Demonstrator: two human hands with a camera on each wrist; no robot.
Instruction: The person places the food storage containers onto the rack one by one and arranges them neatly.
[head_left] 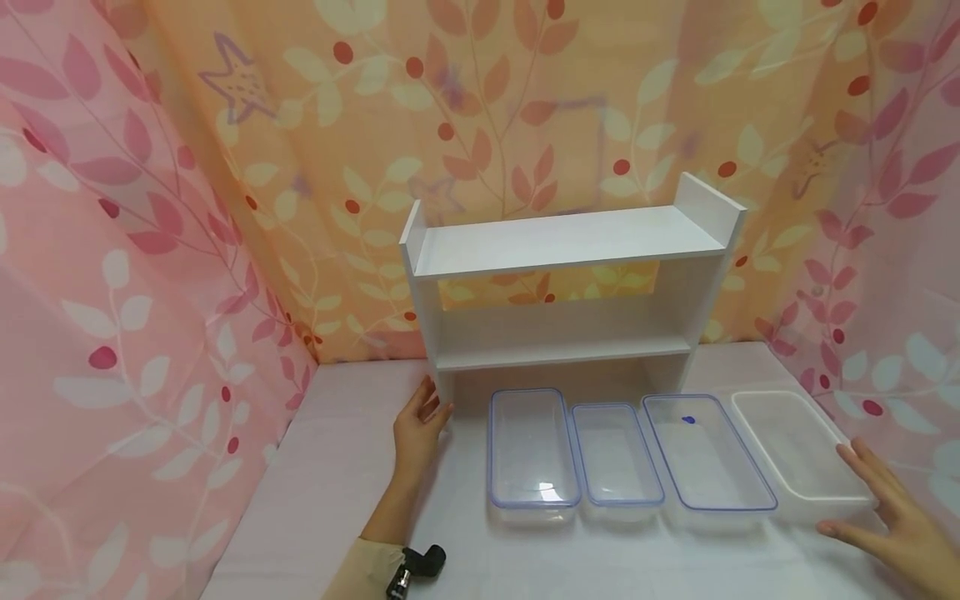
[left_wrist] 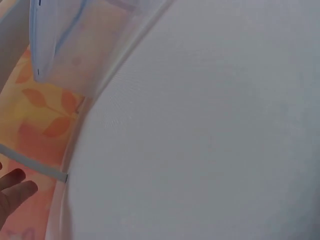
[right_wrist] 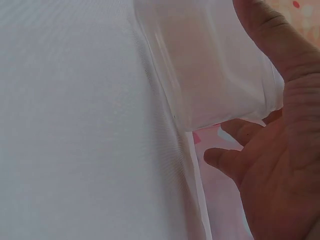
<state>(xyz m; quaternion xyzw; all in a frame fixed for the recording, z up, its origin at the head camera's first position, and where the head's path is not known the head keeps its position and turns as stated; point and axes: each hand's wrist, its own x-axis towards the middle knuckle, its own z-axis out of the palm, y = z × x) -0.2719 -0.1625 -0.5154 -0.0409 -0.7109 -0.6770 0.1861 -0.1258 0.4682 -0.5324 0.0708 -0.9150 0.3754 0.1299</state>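
Observation:
A white two-tier shelf (head_left: 562, 333) stands at the back of the table. Beside the foot of its left side panel is my left hand (head_left: 418, 433), fingers loosely bent and nothing held. Four clear plastic food containers are lined up in front of the shelf: three with blue rims, one large (head_left: 532, 450), one narrower (head_left: 618, 454) and one with a small blue mark (head_left: 708, 458), and at the right end one with a white rim (head_left: 798, 450). Around that last container's right end my right hand (head_left: 888, 512) is spread, thumb and fingers apart close to its corner.
A white cloth covers the table (head_left: 300, 517). Floral curtains (head_left: 150, 292) close in the left, back and right sides. A black wrist camera mount (head_left: 420, 567) sticks out from the left sleeve.

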